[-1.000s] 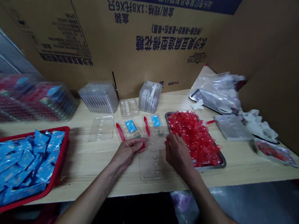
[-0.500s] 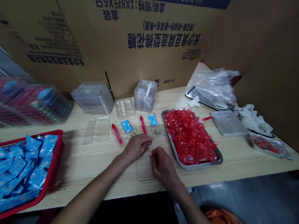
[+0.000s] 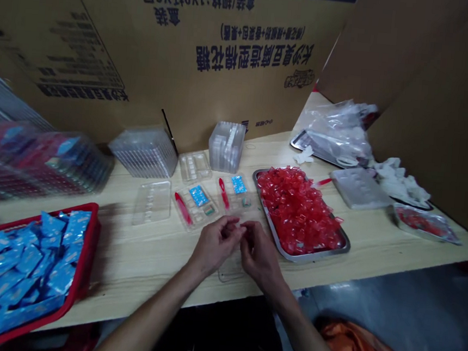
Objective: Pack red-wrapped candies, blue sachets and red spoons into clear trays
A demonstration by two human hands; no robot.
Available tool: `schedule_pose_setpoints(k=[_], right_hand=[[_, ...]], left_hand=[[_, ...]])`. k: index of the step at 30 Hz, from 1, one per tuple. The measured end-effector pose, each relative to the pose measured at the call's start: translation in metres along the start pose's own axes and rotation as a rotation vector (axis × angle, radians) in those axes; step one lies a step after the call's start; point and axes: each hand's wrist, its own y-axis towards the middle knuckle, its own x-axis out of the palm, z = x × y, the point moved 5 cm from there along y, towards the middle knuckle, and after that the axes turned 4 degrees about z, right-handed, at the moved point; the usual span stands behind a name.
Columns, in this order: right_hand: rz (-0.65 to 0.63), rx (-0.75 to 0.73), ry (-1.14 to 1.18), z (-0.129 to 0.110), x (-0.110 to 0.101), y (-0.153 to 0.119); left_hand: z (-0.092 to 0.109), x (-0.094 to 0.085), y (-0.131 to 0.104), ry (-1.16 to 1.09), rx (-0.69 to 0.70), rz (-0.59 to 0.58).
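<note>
My left hand (image 3: 217, 243) and my right hand (image 3: 259, 250) meet at the fingertips above the table. Both are closed in a pinch, and what lies between the fingers is hidden or too small to name. Beneath them a clear plastic tray (image 3: 228, 275) shows only at its near edge. Just beyond, one clear tray (image 3: 189, 222) carries a red plastic piece (image 3: 183, 208), a blue packet (image 3: 198, 196) and a small green item (image 3: 209, 210). A second filled tray (image 3: 235, 202) beside it holds a similar red piece (image 3: 223, 193), blue packet (image 3: 239, 184) and green item (image 3: 246, 202).
Right of my hands stands a metal tray (image 3: 346, 250) heaped with red wrapped pieces (image 3: 296, 211). A red basket (image 3: 91, 239) of blue packets is at the left. Stacked clear trays (image 3: 144, 151) line the back before a cardboard box (image 3: 165, 71). Plastic bags (image 3: 340, 127) lie back right.
My hands have come together at the fingertips; they were slightly apart before. The left hand has turned and drawn a little nearer, uncovering the green item in the left filled tray.
</note>
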Motion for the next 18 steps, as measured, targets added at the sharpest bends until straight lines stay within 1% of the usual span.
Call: schedule_pose_setpoints(k=[2,4,7,9,12,14,16,18], right_hand=[[-0.010,-0.005,0.077,-0.002,0.003,0.001],[-0.018,0.023,0.161,0.000,0.005,0.003],[-0.057,0.063,0.211,0.003,0.006,0.005],[-0.053,0.029,0.130,0.000,0.006,0.006],[0.024,-0.063,-0.067,-0.012,0.005,0.004],[0.040,-0.099,-0.095,-0.019,0.007,0.003],[0.023,-0.064,0.017,-0.019,0.008,0.004],[-0.027,0.067,0.204,-0.014,0.009,0.006]], left_hand=[[-0.005,0.002,-0.002,-0.187,-0.146,0.002],[-0.009,-0.001,-0.002,-0.353,-0.239,0.042],[-0.012,-0.003,-0.003,-0.528,-0.316,0.059],[-0.011,-0.001,-0.007,-0.589,-0.353,0.056],[-0.008,0.001,-0.012,-0.602,-0.349,0.098],[-0.008,-0.001,-0.014,-0.620,-0.316,0.171],[-0.009,-0.004,-0.014,-0.663,-0.297,0.226],[-0.009,-0.006,-0.013,-0.666,-0.284,0.222]])
